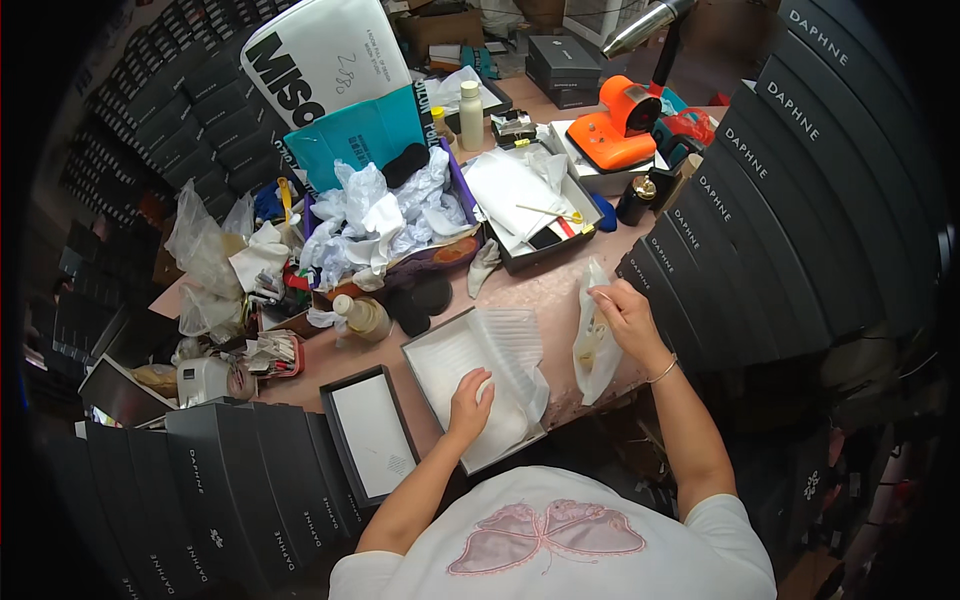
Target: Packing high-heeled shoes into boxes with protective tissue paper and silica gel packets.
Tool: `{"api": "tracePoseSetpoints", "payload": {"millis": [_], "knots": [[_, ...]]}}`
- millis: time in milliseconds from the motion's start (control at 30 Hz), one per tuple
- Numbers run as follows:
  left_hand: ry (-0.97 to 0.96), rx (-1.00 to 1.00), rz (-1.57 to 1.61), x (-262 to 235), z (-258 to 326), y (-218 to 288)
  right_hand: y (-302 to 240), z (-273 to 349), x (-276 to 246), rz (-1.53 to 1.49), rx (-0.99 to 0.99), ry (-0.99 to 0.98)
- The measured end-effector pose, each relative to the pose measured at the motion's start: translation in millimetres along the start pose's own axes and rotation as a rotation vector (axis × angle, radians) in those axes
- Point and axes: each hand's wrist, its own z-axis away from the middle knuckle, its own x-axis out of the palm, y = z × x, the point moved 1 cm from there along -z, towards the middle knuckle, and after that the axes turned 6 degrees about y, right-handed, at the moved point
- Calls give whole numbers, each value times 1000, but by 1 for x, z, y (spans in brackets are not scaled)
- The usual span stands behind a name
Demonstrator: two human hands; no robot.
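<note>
My left hand (469,407) rests inside an open dark grey shoe box (432,404), fingers extended over white padding and paper. Bubbly translucent wrap (513,338) spills over the box's far right side. To the right, my right hand (626,318) pinches the upper part of a translucent plastic bag (597,372), which hangs over the table. Something beige and gold shows through the bag, too blurred to name. Left of the box lies a shallow dark lid (371,437) with a white inside.
Stacks of dark shoe boxes (760,220) flank the right, with more boxes (230,490) at lower left. Behind stand a purple bin of crumpled paper (375,215), a bottle (362,318), a tray of papers (520,195) and an orange device (610,135).
</note>
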Motion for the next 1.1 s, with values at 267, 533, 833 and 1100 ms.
{"api": "tracePoseSetpoints", "payload": {"millis": [267,533,833,1100], "knots": [[-586,-606,1302,15,52,86,-132,67,47,-684,-233,-856],[80,-302,348,-132,70,68,-48,134,73,-1381,826,-796],[357,-478,554,5,-4,49,24,114,193,-177,230,-428],[249,-273,-87,36,2,-5,44,125,124,-395,878,62]]}}
